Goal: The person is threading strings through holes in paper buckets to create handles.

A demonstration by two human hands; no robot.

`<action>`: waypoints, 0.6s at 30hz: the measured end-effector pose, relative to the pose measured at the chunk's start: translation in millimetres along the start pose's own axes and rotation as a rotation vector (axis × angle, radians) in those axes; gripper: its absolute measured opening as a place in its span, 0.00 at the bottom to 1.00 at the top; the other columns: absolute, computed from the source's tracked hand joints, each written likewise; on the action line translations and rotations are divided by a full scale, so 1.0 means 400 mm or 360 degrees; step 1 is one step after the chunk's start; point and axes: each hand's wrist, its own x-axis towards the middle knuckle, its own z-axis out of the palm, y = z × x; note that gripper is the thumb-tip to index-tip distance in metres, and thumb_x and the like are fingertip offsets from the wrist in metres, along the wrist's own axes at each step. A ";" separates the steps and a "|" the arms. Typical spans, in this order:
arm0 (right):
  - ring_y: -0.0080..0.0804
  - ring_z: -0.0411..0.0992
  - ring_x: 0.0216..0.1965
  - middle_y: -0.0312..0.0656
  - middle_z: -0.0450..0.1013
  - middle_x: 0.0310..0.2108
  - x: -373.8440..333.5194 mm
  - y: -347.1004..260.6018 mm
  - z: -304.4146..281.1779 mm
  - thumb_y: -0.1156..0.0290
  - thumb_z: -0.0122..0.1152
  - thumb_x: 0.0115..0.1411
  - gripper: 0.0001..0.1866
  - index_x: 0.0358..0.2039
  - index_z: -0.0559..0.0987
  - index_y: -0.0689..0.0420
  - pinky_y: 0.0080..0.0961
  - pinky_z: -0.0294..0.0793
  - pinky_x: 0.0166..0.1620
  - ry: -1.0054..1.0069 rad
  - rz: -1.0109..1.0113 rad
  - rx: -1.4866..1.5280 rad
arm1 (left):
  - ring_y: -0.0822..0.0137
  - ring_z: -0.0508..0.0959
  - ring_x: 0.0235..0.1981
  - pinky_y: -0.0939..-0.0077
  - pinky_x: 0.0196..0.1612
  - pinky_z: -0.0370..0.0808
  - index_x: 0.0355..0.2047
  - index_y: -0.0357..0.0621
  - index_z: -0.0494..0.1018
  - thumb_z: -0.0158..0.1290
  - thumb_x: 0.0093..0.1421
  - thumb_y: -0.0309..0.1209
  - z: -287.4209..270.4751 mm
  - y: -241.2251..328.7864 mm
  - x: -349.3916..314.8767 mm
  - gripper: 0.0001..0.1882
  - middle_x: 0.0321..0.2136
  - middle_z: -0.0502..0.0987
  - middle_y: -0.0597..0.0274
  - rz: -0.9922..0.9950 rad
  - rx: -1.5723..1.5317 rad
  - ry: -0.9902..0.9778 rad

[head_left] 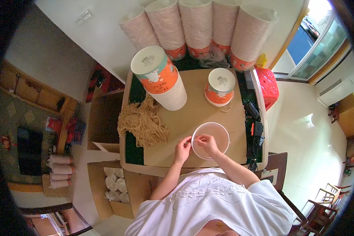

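A white-lined paper bucket (220, 135) stands near the table's front edge, its open mouth facing up. At its left rim is my left hand (181, 150), fingertips pinched together against the outside of the wall. My right hand (207, 144) reaches over the mouth, thumb and finger pinched just inside that same left side. What either pinch holds is too small to make out. A small pale tip sticks out from the bucket's right side. Left of my hands lies a heap of tan twisted cords (143, 122).
A tilted stack of orange printed buckets (173, 94) and a shorter upside-down stack (220, 92) stand on the cardboard sheet (196, 114). Tall nested stacks (196, 27) line the wall. Black cables (255, 137) run along the right edge. An open carton (102, 192) and red stool (266, 84) flank the table.
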 end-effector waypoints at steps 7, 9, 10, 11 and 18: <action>0.18 0.69 0.25 0.39 0.73 0.23 -0.007 -0.033 0.006 0.75 0.59 0.49 0.05 0.27 0.75 0.62 0.14 0.69 0.28 -0.0011 0.0042 -0.0023 | 0.76 0.72 0.24 0.84 0.21 0.71 0.42 0.43 0.69 0.45 0.52 0.18 0.000 -0.014 0.003 0.17 0.30 0.74 0.65 -0.0010 -0.0039 -0.0020; 0.18 0.69 0.24 0.39 0.73 0.23 -0.005 -0.031 0.003 0.75 0.58 0.49 0.05 0.27 0.75 0.62 0.14 0.69 0.28 -0.0002 0.0039 -0.0022 | 0.76 0.72 0.24 0.84 0.22 0.71 0.42 0.43 0.70 0.45 0.52 0.18 0.003 -0.005 0.004 0.16 0.30 0.74 0.65 -0.0002 -0.0047 -0.0018; 0.18 0.69 0.24 0.39 0.73 0.23 -0.003 -0.026 0.002 0.75 0.58 0.49 0.05 0.27 0.75 0.62 0.14 0.69 0.28 -0.0001 0.0038 -0.0024 | 0.76 0.72 0.24 0.84 0.22 0.71 0.42 0.43 0.70 0.45 0.52 0.18 0.004 -0.001 0.003 0.16 0.30 0.74 0.66 -0.0028 -0.0041 -0.0023; 0.18 0.69 0.24 0.39 0.73 0.23 -0.002 -0.022 0.002 0.75 0.59 0.49 0.06 0.27 0.75 0.62 0.14 0.69 0.28 -0.0002 0.0025 -0.0037 | 0.76 0.72 0.24 0.84 0.22 0.71 0.41 0.43 0.70 0.45 0.52 0.18 0.003 0.003 0.002 0.16 0.30 0.74 0.66 -0.0053 -0.0035 -0.0026; 0.19 0.68 0.24 0.39 0.73 0.22 -0.006 -0.026 0.003 0.75 0.59 0.49 0.06 0.28 0.75 0.62 0.14 0.68 0.27 -0.0016 0.0011 -0.0083 | 0.74 0.73 0.26 0.81 0.29 0.72 0.41 0.40 0.70 0.46 0.51 0.18 -0.003 0.017 0.000 0.15 0.32 0.75 0.63 0.0033 0.0068 0.0025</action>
